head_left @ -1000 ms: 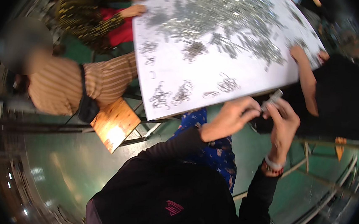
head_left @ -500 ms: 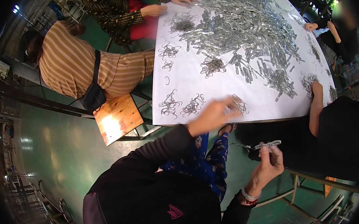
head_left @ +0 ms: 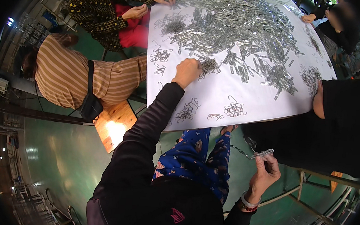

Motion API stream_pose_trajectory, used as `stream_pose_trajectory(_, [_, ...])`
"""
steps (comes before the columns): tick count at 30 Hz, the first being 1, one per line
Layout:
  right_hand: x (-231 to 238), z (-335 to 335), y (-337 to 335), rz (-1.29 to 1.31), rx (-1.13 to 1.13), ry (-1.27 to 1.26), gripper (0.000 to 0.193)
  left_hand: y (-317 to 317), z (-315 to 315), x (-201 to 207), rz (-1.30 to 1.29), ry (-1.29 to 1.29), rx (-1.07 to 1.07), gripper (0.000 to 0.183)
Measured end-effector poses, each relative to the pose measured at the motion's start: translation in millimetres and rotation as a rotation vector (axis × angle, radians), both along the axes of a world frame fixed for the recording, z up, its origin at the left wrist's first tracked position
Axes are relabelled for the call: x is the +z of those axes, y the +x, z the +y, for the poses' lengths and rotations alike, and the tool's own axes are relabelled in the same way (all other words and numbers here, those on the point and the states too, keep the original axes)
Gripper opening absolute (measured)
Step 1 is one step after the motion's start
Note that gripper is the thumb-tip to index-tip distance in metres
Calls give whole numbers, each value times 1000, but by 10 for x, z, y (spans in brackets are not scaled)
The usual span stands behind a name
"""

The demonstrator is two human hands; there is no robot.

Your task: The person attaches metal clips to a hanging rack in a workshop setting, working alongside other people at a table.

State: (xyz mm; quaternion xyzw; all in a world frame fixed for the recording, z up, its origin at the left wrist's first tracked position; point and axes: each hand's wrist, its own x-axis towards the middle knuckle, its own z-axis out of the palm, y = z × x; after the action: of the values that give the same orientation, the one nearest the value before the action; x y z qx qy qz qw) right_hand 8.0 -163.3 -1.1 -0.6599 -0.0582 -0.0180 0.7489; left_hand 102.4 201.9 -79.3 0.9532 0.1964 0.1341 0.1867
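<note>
My left hand (head_left: pixel 187 73) is over the white table, fingers curled at the near-left edge of a heap of small dark wire pieces (head_left: pixel 210 67). Its fingertips are hidden, so what they pinch cannot be made out. Off the table's front edge, my right hand (head_left: pixel 265 173) pinches a narrow silver metal clip (head_left: pixel 264 154) between thumb and fingers. A short dark chain-like strand (head_left: pixel 240 150) trails leftward from the clip. Bent wire hooks (head_left: pixel 235 108) lie in a loose pile near the front edge, with a second pile of hooks (head_left: pixel 187 110) to its left.
A large mound of silver metal clips (head_left: pixel 246 24) covers the far middle of the white tabletop (head_left: pixel 228 89). Co-workers sit around it: a person in striped clothes (head_left: pixel 64 74), one in a checked jacket (head_left: pixel 99 13), one in black at right. A wooden stool (head_left: pixel 113 126) stands at left.
My left hand has moved away from the front-edge hooks, forward and left to the dark wire heap. The front hooks now lie uncovered. My right hand keeps the clip, slightly lower.
</note>
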Motion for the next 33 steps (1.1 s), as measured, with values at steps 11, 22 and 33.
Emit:
stream_pose_trajectory(11, [155, -36, -126, -114, -50, -13, 16, -66, -175, 617, -172, -561, -339, 17])
stream_pose_trajectory(22, [190, 30, -258, -152, -26, 24, 18, -175, -1383, 94, -50, -294, -423, 20])
stream_pose_trajectory(33, [245, -59, -160, -253, 19, -120, 20, 713, 50, 246, 61, 173, -611, 11])
